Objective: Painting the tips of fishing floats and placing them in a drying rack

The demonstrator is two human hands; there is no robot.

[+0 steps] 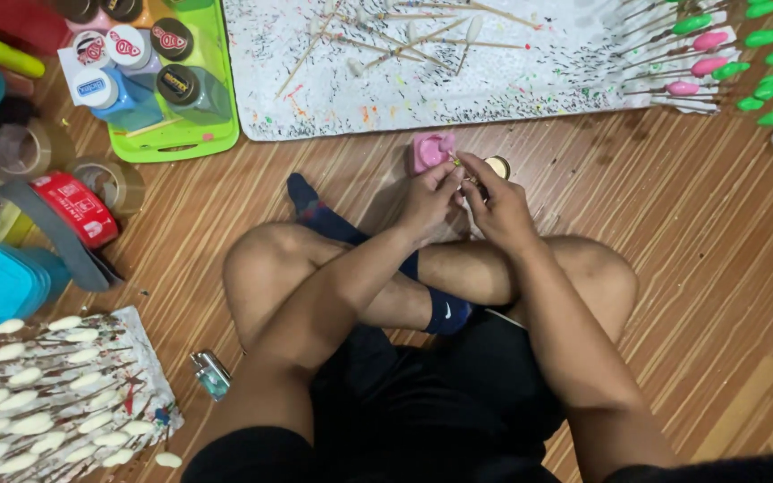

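Note:
I sit cross-legged on a wooden floor. My left hand (pixel 428 199) and my right hand (pixel 494 201) meet in front of my shins, fingertips pinched together on a small thin object I cannot make out clearly. Just beyond the fingers a pink mould-like block (pixel 431 150) lies on the floor, and a small round gold lid or jar (pixel 497 165) shows behind my right hand. Dark blue socks (pixel 445 313) cover my feet.
A paint-speckled white sheet (pixel 512 89) with wooden sticks lies ahead. Green and pink painted pieces on sticks (pixel 717 54) are at top right. A green tray (pixel 185 139) of paint bottles, tape rolls (pixel 73 206), a blue container (pixel 2 282), white pieces on sticks (pixel 46 394) and a lighter (pixel 211 373) are left.

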